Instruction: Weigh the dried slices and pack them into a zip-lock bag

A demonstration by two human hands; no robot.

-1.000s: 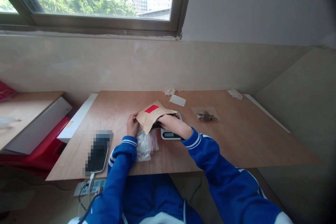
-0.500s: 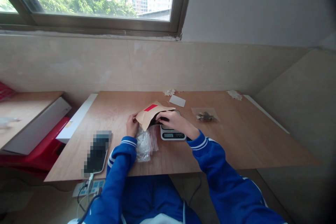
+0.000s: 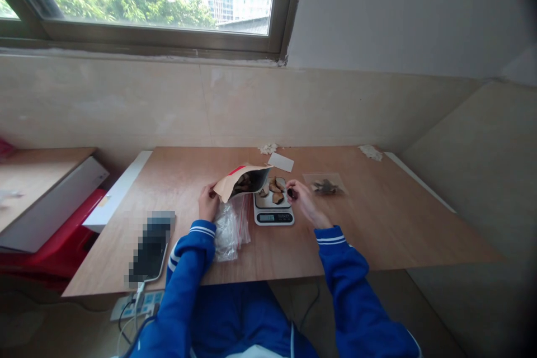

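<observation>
My left hand (image 3: 208, 203) grips the corner of a kraft paper bag (image 3: 242, 182) with a red label, its open mouth showing dark pieces inside. The bag hangs just left of a digital kitchen scale (image 3: 273, 215), which carries several brown slices (image 3: 272, 189) on its plate. My right hand (image 3: 302, 201) is beside the plate, pinching a small dark piece (image 3: 291, 193) between finger and thumb. Clear zip bags (image 3: 230, 231) lie under my left hand, and a small clear bag of dark pieces (image 3: 325, 185) lies to the right.
The scale stands on a wooden table (image 3: 377, 218). A blurred phone (image 3: 151, 246) lies at left with a cable running to a power strip (image 3: 134, 306) below the table edge. A white card (image 3: 281, 161) and tissue scraps (image 3: 268, 149) lie near the wall.
My right hand has come out of the bag and moved right of the scale, now pinching a dark piece. The bag has shifted left, uncovering the slices on the scale.
</observation>
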